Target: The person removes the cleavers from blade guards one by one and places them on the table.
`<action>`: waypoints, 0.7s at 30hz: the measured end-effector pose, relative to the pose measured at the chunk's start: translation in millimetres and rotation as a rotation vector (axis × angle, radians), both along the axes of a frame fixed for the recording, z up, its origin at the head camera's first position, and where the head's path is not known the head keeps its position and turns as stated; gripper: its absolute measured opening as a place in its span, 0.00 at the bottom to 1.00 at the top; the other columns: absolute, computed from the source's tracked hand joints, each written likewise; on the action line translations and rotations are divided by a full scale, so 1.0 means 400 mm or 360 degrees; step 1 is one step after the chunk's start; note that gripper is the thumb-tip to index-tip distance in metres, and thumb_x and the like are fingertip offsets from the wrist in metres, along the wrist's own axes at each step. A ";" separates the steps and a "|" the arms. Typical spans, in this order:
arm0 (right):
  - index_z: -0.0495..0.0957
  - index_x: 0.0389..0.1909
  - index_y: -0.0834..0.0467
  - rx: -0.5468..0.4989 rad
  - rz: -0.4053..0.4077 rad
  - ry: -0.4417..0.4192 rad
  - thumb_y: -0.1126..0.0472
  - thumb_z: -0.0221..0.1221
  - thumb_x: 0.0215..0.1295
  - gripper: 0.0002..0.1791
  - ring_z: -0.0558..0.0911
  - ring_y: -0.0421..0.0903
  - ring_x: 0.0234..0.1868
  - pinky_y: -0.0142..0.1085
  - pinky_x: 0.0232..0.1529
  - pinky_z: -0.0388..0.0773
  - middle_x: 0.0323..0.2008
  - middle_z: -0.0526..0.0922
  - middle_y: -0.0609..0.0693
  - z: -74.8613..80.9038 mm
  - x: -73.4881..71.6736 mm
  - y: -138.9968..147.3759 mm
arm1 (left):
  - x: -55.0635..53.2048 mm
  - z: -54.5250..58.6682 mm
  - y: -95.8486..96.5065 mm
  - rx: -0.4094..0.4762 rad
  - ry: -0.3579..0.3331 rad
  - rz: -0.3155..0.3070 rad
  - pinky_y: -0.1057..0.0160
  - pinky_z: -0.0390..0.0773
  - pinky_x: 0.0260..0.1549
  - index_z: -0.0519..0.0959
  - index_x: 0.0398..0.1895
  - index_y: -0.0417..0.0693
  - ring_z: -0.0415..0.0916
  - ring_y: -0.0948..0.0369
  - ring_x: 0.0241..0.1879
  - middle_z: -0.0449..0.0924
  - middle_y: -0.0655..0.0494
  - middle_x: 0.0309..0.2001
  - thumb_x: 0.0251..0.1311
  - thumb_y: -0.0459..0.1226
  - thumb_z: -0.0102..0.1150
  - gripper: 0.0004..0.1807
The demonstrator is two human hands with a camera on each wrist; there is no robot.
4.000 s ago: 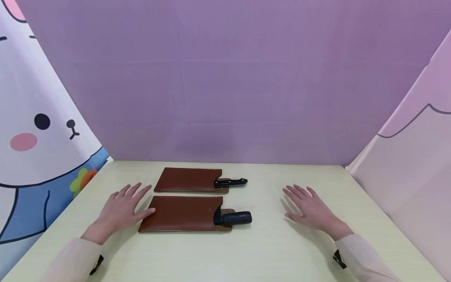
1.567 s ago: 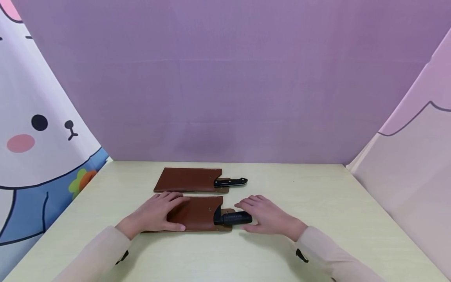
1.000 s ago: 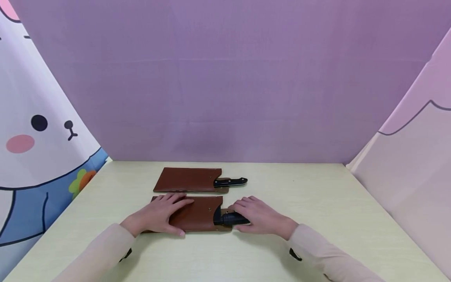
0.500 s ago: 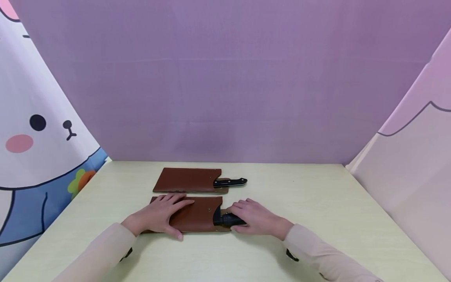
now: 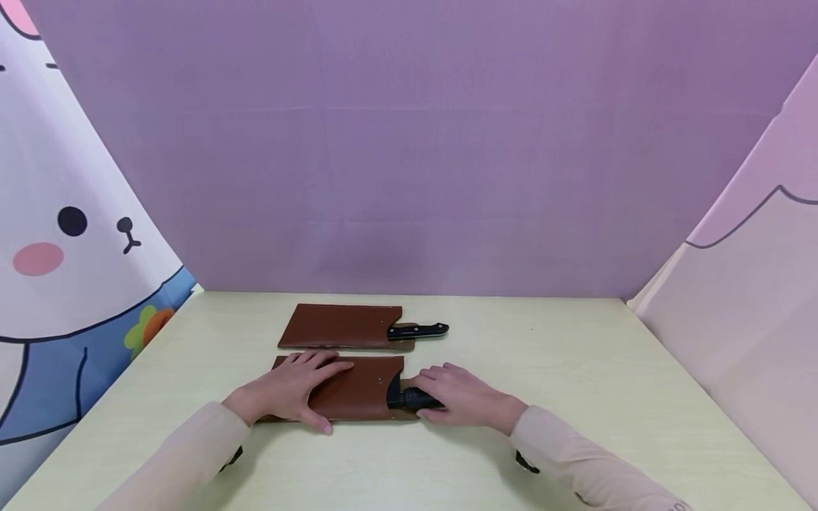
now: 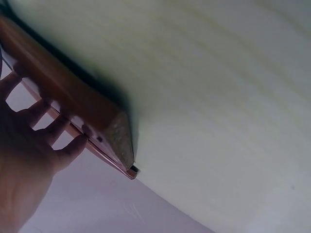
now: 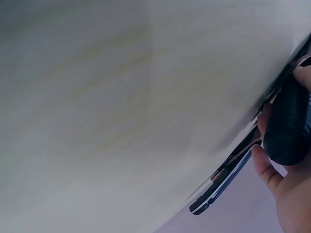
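A brown leather knife sheath (image 5: 367, 390) lies flat on the table, nearer the person. My left hand (image 5: 287, 389) rests across its left half, fingers spread over the top and thumb past the near edge. In the left wrist view the fingers (image 6: 56, 127) touch the sheath (image 6: 68, 87). Out of the sheath's right end sticks a knife (image 5: 420, 399) with a thick black handle; its blade is inside, hidden. My right hand (image 5: 469, 399) grips that handle, covering its end in the head view. The right wrist view shows the rounded handle end (image 7: 289, 131) within the hand.
Behind, parallel to the first, lies a second brown sheath (image 5: 341, 326) holding a knife with a black riveted handle (image 5: 422, 331). The pale wooden table (image 5: 543, 348) meets a purple backdrop (image 5: 409, 177). Printed cloths hang at the left (image 5: 83, 298) and right (image 5: 754, 305).
Both hands have come inward from the table's sides. The left has settled on the near sheath; the right has moved left and taken hold of the knife handle. Sheaths and knives show no clear movement.
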State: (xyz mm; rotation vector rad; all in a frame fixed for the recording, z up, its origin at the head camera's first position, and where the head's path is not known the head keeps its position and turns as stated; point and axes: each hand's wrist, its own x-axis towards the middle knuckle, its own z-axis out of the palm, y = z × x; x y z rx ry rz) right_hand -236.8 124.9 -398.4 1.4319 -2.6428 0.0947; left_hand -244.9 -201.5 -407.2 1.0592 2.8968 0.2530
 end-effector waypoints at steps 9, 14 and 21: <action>0.71 0.55 0.51 -0.0008 0.0009 -0.0056 0.49 0.57 0.59 0.23 0.76 0.38 0.42 0.35 0.47 0.72 0.44 0.79 0.44 -0.009 -0.007 -0.001 | 0.002 0.003 0.004 0.0025 0.0034 -0.0012 0.39 0.58 0.56 0.59 0.67 0.61 0.57 0.47 0.63 0.60 0.49 0.64 0.34 0.73 0.56 0.54; 0.71 0.54 0.52 0.0007 0.0014 -0.0101 0.50 0.56 0.60 0.22 0.74 0.38 0.42 0.33 0.46 0.72 0.44 0.78 0.45 -0.007 -0.008 -0.001 | 0.001 0.007 0.007 0.0004 0.0051 -0.0007 0.38 0.60 0.55 0.60 0.67 0.62 0.59 0.46 0.62 0.61 0.49 0.64 0.34 0.73 0.56 0.53; 0.70 0.53 0.51 0.0020 0.0008 -0.0122 0.51 0.56 0.61 0.21 0.73 0.37 0.43 0.33 0.45 0.71 0.45 0.77 0.45 -0.006 -0.006 -0.001 | 0.001 0.016 0.013 -0.0047 0.0048 0.0002 0.39 0.61 0.55 0.61 0.66 0.61 0.59 0.45 0.61 0.61 0.49 0.63 0.33 0.74 0.55 0.53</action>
